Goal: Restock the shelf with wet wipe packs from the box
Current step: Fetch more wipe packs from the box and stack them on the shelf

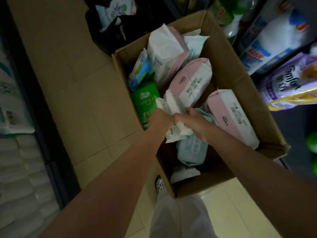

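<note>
While the open cardboard box (pixel 228 66) sits on the floor, both hands, left (pixel 161 117) and right (pixel 190 121), grip one white wipe pack (pixel 173 107) above a pale blue pack (pixel 192 150).

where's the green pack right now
In the head view the green pack lies inside the cardboard box against its left wall, just below a blue-and-white pack and just beyond the left hand.
</note>
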